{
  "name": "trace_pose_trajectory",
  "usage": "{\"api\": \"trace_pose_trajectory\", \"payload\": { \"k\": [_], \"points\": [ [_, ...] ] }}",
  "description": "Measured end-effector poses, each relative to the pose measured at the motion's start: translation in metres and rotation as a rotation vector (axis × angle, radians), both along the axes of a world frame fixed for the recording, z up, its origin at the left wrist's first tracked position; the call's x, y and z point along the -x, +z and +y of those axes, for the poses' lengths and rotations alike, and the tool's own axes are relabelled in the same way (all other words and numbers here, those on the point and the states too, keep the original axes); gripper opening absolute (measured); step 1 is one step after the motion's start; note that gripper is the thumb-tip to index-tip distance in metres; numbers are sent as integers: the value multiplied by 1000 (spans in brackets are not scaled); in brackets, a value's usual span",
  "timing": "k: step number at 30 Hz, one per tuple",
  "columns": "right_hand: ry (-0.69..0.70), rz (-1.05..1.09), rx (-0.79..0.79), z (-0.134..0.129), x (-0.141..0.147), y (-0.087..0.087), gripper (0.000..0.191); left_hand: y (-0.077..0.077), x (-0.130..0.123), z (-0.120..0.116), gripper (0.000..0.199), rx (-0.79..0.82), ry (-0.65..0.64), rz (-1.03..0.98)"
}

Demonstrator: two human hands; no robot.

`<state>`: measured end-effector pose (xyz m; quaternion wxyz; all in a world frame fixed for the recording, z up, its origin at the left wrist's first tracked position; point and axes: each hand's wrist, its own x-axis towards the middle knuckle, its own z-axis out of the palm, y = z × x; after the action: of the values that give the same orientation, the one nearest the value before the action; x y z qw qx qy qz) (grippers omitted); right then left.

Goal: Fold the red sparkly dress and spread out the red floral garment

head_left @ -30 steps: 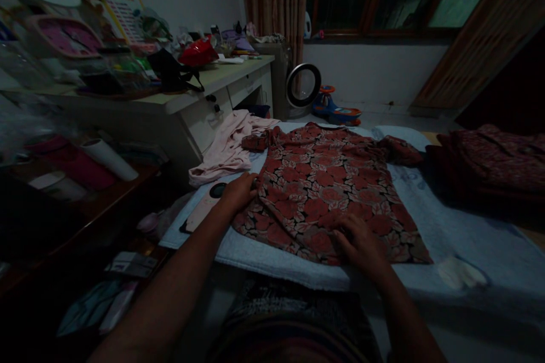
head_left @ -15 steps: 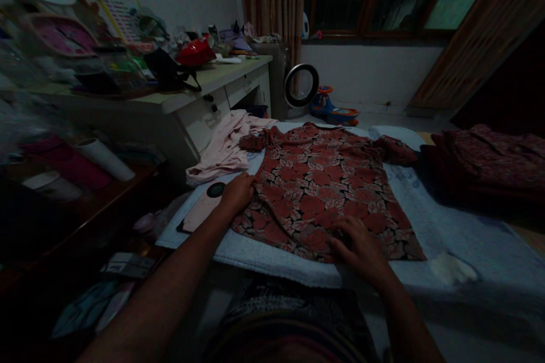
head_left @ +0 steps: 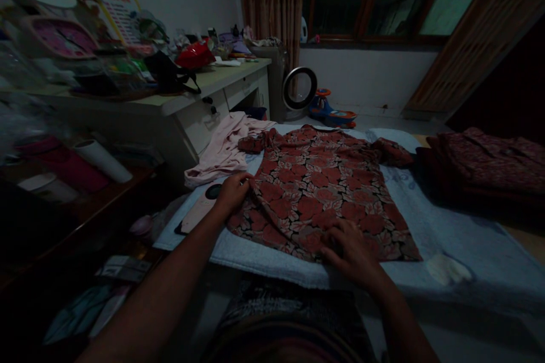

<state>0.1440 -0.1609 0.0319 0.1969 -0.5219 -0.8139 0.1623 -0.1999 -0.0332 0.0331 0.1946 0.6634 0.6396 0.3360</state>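
Observation:
A red floral shirt lies spread on a pale blue cloth, its neckline at the far end and short sleeves out to both sides. My left hand pinches the shirt's left side edge, where a slanting fold runs down towards the hem. Near the lower hem, my right hand rests with curled fingers gathered on the fabric; its fingertips are dim. Beside my left wrist is a pale pink flat object with a dark round patch. A crumpled light pink garment lies beyond my left hand.
Folded dark red clothes are stacked on the right. A small white cloth lies at the near right edge. Left stands a cluttered desk with a pink clock. Behind are a ring-shaped fan and a blue ride-on toy.
My right hand has shifted slightly left along the hem, its fingers drawn closer together. My left hand keeps its hold on the shirt's side edge. The view has moved slightly.

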Motion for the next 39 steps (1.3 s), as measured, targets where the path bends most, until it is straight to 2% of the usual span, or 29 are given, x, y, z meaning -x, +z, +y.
{"api": "trace_pose_trajectory", "payload": {
  "k": [2, 6, 8, 11, 12, 16, 20, 23, 29, 31, 34, 37, 39],
  "points": [
    [14, -5, -9, -1, 5, 1, 15, 0, -2, -3, 29, 31, 20, -83],
    [27, -53, -22, 1, 12, -4, 6, 5, -9, -11, 27, 86, 31, -177],
    [25, -53, -22, 3, 12, -6, 9, 9, -13, -16, 26, 125, 41, -221],
    [16, -27, -30, 2, 12, -4, 3, 13, -17, -21, 26, 140, 69, -260],
    [12, -19, -33, 1, 13, -2, 3, 14, -18, -22, 27, 132, 79, -251],
    [-20, -38, -56, -1, 24, 0, 23, 14, -19, -21, 27, 35, 109, -86],
    [-43, -71, -95, 1, 32, -5, 5, 10, -17, -18, 24, -29, 124, -46],
    [-51, -46, -99, 4, 30, -7, 6, 5, -17, -16, 20, -16, 115, -182],
    [-2, 27, -63, 8, 21, -1, 10, -3, -25, -17, 20, 179, 194, -677],
    [26, 59, -41, 9, 21, 4, 13, -5, -26, -17, 20, 179, 198, -729],
    [97, 130, -12, 10, 26, 14, 14, -5, -21, -16, 19, 80, 216, -574],
    [151, 171, -2, 10, 35, 21, 12, -3, -11, -17, 19, -19, 247, -301],
    [166, 162, -3, 10, 43, 20, 11, -1, -5, -17, 20, -26, 297, -119]
  ]
}}
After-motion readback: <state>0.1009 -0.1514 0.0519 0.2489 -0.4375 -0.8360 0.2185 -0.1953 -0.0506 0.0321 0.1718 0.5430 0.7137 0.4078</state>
